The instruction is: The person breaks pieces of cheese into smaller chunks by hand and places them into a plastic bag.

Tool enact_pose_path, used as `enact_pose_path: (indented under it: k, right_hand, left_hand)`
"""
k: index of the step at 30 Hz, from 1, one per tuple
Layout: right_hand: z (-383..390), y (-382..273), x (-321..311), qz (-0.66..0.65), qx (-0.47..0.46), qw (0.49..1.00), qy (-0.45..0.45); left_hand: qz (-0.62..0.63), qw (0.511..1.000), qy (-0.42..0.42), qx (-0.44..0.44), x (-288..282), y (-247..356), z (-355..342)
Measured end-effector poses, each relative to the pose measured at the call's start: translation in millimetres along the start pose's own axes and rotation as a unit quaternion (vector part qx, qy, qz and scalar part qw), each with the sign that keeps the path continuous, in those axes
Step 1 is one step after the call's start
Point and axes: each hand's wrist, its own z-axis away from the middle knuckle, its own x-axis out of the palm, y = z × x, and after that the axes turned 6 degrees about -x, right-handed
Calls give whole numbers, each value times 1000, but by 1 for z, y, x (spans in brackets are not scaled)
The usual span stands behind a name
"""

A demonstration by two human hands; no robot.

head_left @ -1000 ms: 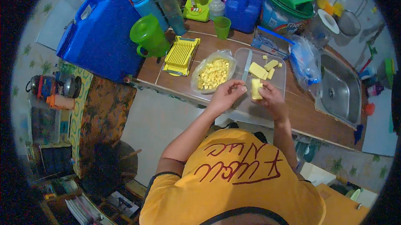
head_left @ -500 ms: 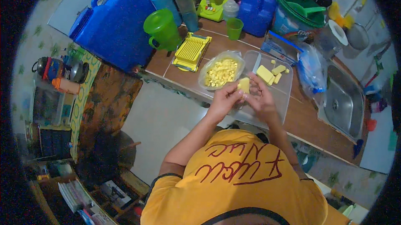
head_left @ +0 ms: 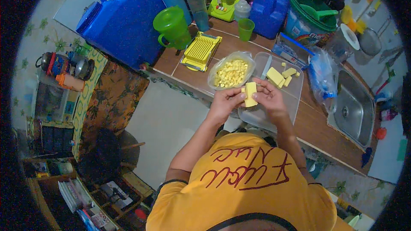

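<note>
Both hands pinching one pale yellow block (head_left: 250,94): left hand (head_left: 224,102) at its 9 o'clock, right hand (head_left: 269,98) at its 3 o'clock, raised off the clear cutting tray (head_left: 295,102) since a second ago (then lower, over the tray). Yellow chunks (head_left: 280,76) on the tray at 1 o'clock; bag-lined bowl of cubes (head_left: 231,71) at 11; yellow grid slicer (head_left: 201,50) and green jug (head_left: 173,27) toward 10; sink (head_left: 353,109) at 3.

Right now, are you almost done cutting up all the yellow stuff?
About halfway, it seems. Done: a clear bowl already holds a heap of small yellow cubes. In hand: the left hand and right hand both grip one yellow block. Left: a few bigger yellow chunks wait uncut on the clear tray.
</note>
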Motion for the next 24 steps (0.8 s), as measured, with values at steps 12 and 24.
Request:
enact_pose_path:
  k: [12,24]
  right_hand:
    - [1,-12,-8,-158,55,984,58]
    - [-11,4,15,158,6,987,37]
  left_hand:
    - [192,976,-81,-60,-1,8,-5]
    - [157,987,-40,-22,-6,6,-12]
